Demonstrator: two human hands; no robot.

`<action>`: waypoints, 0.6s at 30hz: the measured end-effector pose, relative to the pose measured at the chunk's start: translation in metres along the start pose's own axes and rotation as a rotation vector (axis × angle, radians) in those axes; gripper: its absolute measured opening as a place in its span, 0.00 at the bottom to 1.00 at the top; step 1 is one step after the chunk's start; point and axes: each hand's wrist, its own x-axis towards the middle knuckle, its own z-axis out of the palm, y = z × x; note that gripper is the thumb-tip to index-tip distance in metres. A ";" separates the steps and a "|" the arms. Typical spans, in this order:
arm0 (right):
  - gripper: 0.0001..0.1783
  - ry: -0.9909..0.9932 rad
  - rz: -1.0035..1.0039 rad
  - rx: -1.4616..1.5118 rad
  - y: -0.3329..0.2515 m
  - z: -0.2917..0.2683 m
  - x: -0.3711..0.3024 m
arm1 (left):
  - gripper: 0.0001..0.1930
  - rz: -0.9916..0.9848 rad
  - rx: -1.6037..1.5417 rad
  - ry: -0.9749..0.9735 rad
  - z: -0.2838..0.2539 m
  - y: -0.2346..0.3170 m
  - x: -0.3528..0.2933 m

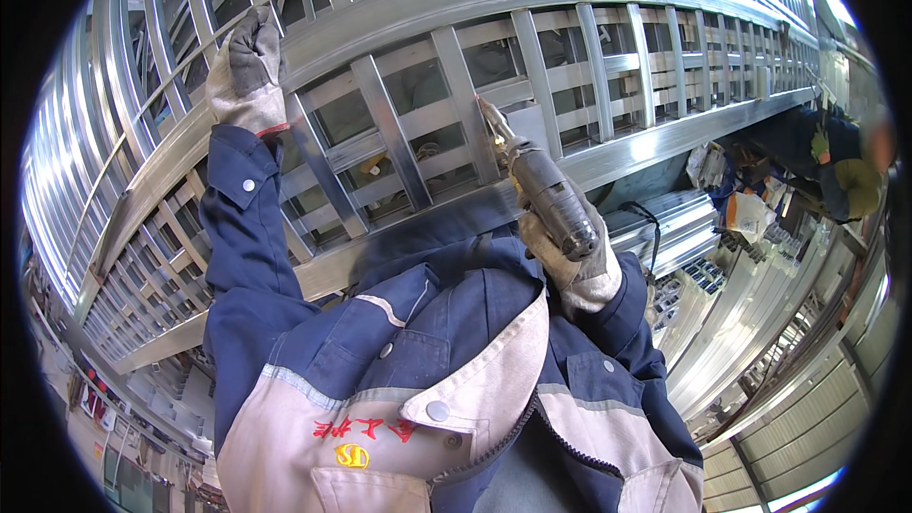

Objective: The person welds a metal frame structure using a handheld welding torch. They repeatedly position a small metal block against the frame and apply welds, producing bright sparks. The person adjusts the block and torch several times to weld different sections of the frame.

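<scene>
A large frame of shiny metal bars [608,138] lies across in front of me, with crosspieces between long rails. My right hand [579,271], in a pale work glove, is wrapped round a black power drill [551,195]. Its narrow metal nose points up and left, the tip in front of or against one crosspiece [463,100]; contact is hard to tell. Farther forward on the left, my gloved left hand [249,76] rests at the far rail with its fingers curled closed. A thin cable or rod [176,76] runs by these fingers; whether they grip it is unclear.
More long metal bars [104,171] stretch away on the far left. At the right, stacked metal profiles [670,228] and long pale lengths [731,313] lie near bagged items [748,214]. Another person [836,166] is bent over at the far right.
</scene>
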 end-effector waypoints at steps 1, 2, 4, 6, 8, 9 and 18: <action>0.23 0.000 -0.002 0.019 0.000 0.001 0.001 | 0.18 -0.058 -0.009 -0.025 0.000 -0.001 0.001; 0.23 -0.005 0.015 0.048 -0.001 0.001 0.001 | 0.18 -0.092 -0.022 -0.050 0.000 -0.003 0.002; 0.23 -0.021 0.069 0.116 -0.002 0.002 0.001 | 0.18 -0.088 -0.025 -0.056 0.001 -0.005 0.005; 0.24 -0.022 0.105 0.150 -0.001 0.003 0.001 | 0.18 -0.044 0.004 -0.034 0.001 -0.004 0.006; 0.25 -0.003 0.105 0.147 0.000 0.004 0.000 | 0.18 -0.084 -0.017 -0.051 0.000 -0.002 0.005; 0.25 0.008 0.106 0.148 0.001 0.005 -0.001 | 0.18 -0.118 -0.022 -0.067 -0.001 0.000 0.003; 0.26 0.029 0.092 0.154 0.007 0.007 -0.002 | 0.18 -0.186 -0.175 -0.092 -0.003 0.014 -0.001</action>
